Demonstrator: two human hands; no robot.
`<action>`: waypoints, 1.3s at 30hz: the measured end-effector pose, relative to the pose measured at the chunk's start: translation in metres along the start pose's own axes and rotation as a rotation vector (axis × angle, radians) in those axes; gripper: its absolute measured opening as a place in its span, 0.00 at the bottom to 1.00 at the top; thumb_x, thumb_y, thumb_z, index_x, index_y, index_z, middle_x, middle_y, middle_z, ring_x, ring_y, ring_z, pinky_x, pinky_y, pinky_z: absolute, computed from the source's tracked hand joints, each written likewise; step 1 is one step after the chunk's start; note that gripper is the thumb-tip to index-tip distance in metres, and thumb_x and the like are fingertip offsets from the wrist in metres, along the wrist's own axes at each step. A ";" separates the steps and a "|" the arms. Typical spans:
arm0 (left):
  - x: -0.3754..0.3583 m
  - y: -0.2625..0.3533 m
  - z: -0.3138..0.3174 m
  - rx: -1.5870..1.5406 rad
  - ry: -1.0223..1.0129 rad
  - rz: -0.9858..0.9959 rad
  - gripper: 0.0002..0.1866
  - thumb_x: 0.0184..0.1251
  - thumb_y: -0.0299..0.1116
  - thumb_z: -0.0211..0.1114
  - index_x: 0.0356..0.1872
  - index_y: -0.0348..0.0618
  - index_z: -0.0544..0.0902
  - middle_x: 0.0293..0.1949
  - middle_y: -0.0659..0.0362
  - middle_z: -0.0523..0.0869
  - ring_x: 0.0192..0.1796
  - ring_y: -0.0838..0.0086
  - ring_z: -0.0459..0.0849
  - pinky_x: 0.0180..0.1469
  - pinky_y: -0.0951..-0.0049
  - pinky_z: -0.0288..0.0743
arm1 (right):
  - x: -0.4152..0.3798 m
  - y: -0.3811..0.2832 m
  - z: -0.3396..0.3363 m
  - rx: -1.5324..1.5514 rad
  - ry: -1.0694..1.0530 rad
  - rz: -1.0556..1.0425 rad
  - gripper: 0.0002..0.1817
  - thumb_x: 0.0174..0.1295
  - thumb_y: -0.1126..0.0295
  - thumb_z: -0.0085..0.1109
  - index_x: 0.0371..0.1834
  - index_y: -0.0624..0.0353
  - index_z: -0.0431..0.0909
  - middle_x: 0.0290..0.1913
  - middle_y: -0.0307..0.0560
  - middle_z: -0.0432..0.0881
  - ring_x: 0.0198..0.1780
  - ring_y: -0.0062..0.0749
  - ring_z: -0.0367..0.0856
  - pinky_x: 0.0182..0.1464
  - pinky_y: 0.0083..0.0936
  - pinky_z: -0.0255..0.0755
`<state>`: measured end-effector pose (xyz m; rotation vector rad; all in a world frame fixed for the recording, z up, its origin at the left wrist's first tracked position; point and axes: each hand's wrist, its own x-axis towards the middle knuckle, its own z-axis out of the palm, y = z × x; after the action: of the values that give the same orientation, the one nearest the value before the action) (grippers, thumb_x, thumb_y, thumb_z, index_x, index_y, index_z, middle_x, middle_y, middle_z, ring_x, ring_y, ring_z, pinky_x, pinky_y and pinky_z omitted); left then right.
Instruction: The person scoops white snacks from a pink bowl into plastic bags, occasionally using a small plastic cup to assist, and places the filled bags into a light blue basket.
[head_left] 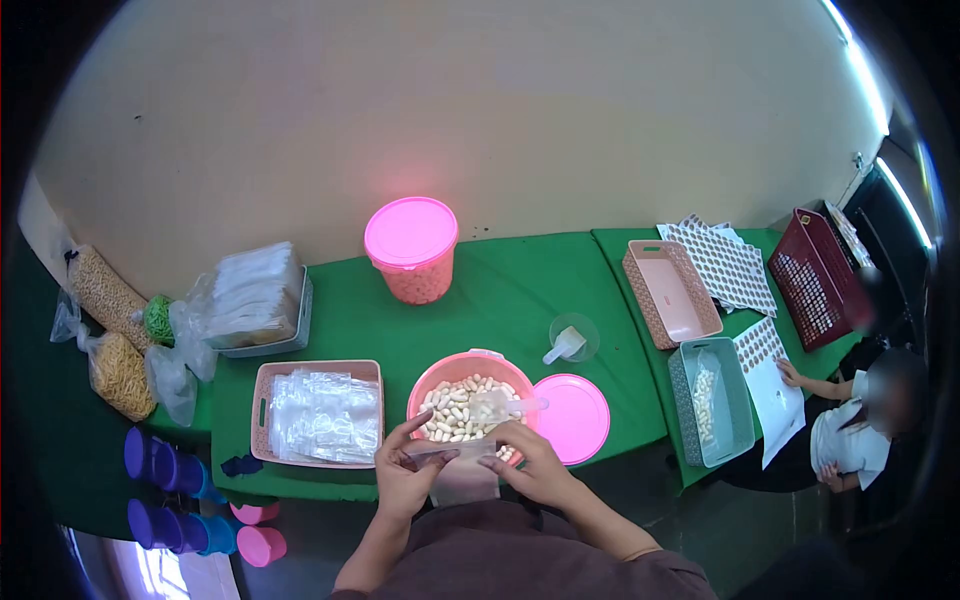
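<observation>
A clear plastic bag point(466, 478) hangs between my two hands at the table's front edge. My left hand point(405, 468) pinches one side of its top, and my right hand point(533, 463) pinches the other side. Just beyond them is a pink tub point(425, 384) holding many whitish oval pieces point(452, 408). A clear scoop point(490, 407) lies on these pieces, its handle toward the right rim. The bag's contents, if any, cannot be made out.
Left of the tub stands a basket point(262, 408) of clear bags. A pink lid point(573, 420) lies to its right, near a small scoop point(565, 345). Behind is a lidded pink bucket point(412, 250). At the far right, a person point(850, 430) sits by baskets and sticker sheets point(725, 268).
</observation>
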<state>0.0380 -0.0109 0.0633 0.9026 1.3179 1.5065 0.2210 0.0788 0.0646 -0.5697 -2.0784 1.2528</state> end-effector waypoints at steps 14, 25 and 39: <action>-0.003 -0.021 0.009 0.328 0.083 0.644 0.18 0.39 0.17 0.77 0.32 0.40 0.78 0.29 0.59 0.80 0.33 0.75 0.82 0.53 0.65 0.78 | -0.009 -0.003 0.007 0.235 0.020 0.256 0.09 0.64 0.69 0.60 0.35 0.60 0.70 0.32 0.39 0.77 0.37 0.19 0.75 0.41 0.22 0.70; -0.003 -0.021 0.008 0.595 -0.072 0.817 0.21 0.40 0.20 0.74 0.40 0.44 0.82 0.33 0.59 0.82 0.39 0.67 0.82 0.57 0.58 0.78 | -0.009 0.010 0.016 0.543 0.032 0.447 0.10 0.64 0.72 0.59 0.42 0.60 0.68 0.35 0.36 0.74 0.39 0.16 0.74 0.42 0.19 0.71; 0.002 -0.018 0.011 0.796 -0.207 0.742 0.40 0.39 0.31 0.77 0.60 0.53 0.71 0.46 0.57 0.77 0.52 0.61 0.77 0.64 0.49 0.64 | -0.004 -0.004 0.001 -0.026 -0.026 0.297 0.14 0.52 0.74 0.68 0.42 0.60 0.75 0.28 0.36 0.78 0.29 0.16 0.74 0.33 0.18 0.69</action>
<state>0.0503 -0.0051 0.0469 2.1799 1.5248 1.3170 0.2234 0.0737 0.0670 -0.9041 -2.0883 1.4036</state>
